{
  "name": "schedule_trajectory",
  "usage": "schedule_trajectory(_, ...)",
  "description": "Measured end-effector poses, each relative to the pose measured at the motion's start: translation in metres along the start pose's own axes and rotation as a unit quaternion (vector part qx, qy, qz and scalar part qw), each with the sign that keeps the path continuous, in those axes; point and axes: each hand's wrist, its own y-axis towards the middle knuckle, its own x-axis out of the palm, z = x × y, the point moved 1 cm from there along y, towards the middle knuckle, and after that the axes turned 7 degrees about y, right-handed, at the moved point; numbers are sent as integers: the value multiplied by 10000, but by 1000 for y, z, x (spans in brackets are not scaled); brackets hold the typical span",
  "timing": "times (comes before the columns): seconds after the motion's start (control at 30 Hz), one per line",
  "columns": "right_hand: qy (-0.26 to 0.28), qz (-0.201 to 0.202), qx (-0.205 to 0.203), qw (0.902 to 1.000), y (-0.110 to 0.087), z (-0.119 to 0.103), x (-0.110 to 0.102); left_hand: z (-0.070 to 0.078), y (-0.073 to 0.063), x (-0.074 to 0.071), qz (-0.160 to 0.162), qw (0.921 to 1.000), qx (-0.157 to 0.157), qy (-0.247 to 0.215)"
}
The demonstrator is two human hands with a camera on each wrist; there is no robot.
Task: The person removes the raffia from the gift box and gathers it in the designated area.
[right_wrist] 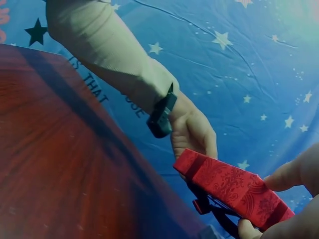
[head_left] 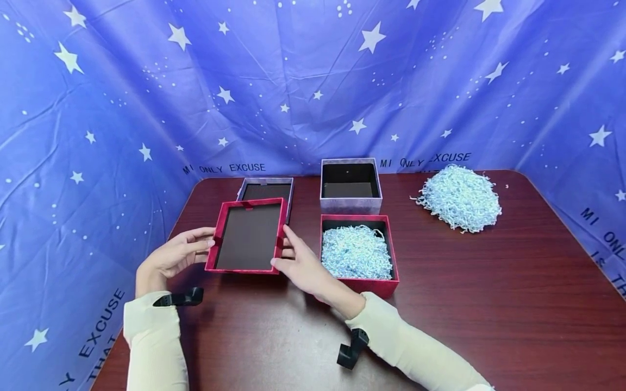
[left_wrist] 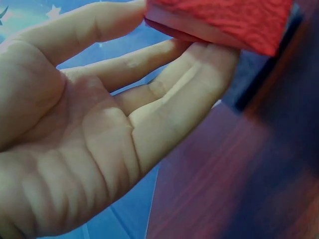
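Both hands hold a red box lid (head_left: 248, 238), its dark inner side up, raised over the left part of the table. My left hand (head_left: 178, 254) pinches its left edge, thumb on the near side and fingers beneath, as the left wrist view of the lid (left_wrist: 224, 22) shows. At the right edge my right hand (head_left: 307, 267) grips it between thumb and fingers. A dark ribbon (right_wrist: 223, 217) hangs under the lid in the right wrist view. Right of my right hand stands a red box (head_left: 368, 287) filled with pale blue shredded paper (head_left: 356, 252).
Behind the red box is a grey-purple box (head_left: 351, 206) with a dark inside. A matching lid (head_left: 266, 190) lies at the back left, partly covered by the red one. A heap of blue shredded paper (head_left: 459, 198) sits at the back right of the wooden table (head_left: 489, 304).
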Motion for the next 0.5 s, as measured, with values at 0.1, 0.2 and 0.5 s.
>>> schedule_trajectory(0.1, 46, -33, 39, 10000, -1, 8, 8, -6, -3, -2, 18, 9998, -183, 57)
schedule_trajectory(0.2, 133, -78, 68, 9999, -4, 15, 14, -10, -4, -1, 86, 9986, -472, 219)
schedule_trajectory(0.5, 72, 23, 364, 9993, -2, 41, 18, -21, -1, -1, 218, 9895, -1239, 719)
